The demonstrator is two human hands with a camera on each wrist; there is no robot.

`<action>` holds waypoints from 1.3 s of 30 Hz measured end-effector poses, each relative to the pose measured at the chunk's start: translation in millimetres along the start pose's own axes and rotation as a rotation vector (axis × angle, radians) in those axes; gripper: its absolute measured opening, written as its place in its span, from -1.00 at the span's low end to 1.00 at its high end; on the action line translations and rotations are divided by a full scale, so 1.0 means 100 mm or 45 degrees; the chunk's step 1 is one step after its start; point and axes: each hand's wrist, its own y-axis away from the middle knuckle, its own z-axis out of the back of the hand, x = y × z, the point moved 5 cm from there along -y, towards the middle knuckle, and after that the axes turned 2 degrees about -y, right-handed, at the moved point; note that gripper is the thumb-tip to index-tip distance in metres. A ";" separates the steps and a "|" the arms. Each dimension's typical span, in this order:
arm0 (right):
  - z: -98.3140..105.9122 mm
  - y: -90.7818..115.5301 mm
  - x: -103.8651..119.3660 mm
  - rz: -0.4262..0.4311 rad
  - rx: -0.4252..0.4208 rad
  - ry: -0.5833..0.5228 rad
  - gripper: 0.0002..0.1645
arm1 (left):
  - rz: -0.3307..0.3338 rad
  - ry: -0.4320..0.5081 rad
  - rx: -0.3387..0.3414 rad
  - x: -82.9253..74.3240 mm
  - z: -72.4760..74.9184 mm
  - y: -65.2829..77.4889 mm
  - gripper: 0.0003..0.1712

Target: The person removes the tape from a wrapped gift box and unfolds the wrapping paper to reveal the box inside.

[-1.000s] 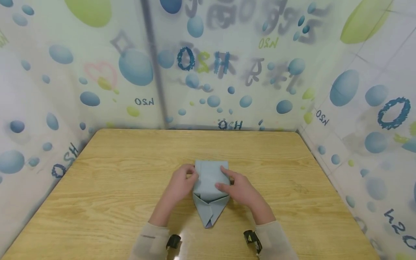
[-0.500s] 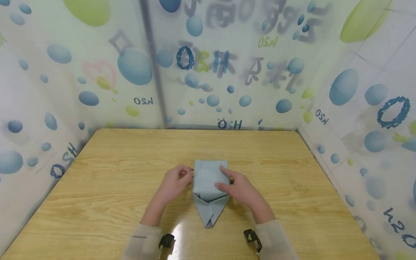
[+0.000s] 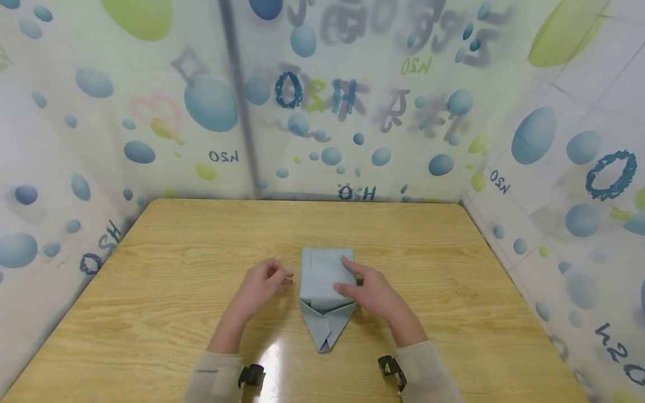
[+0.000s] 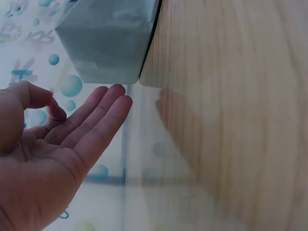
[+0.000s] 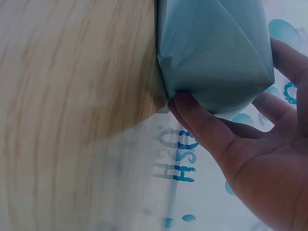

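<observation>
A box-shaped package wrapped in pale blue-grey paper (image 3: 326, 277) lies on the table in the head view. Its near end has paper folded into a pointed triangular flap (image 3: 325, 327). My right hand (image 3: 375, 292) grips the package's right side, thumb and a finger on its top; in the right wrist view other fingers (image 5: 207, 127) reach low along its side. Just left of the package, apart from it, is my left hand (image 3: 262, 284). The left wrist view has its thumb and index tips together and the other fingers (image 4: 103, 120) extended, with nothing visible held.
The wooden table (image 3: 201, 252) spreads around the package on all sides. Walls (image 3: 322, 112) printed with blue and green bubbles and lettering rise behind the table and at its left and right. Dark wrist cameras (image 3: 252, 375) are strapped at both sleeves.
My left hand has drawn away from the package's left edge, moving left and slightly toward me. The right hand and the package stay in place.
</observation>
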 end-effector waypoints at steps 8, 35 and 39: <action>0.00 0.01 0.00 -0.003 0.004 -0.001 -0.18 | 0.058 -0.036 0.024 0.02 0.03 0.03 -0.76; -0.01 0.00 0.00 0.005 0.013 0.015 -0.18 | -0.091 -0.230 0.022 -0.28 -0.20 -0.51 -0.47; -0.01 0.00 -0.01 0.001 0.014 0.013 -0.17 | -0.108 -0.274 0.049 -0.31 -0.24 -0.54 -0.51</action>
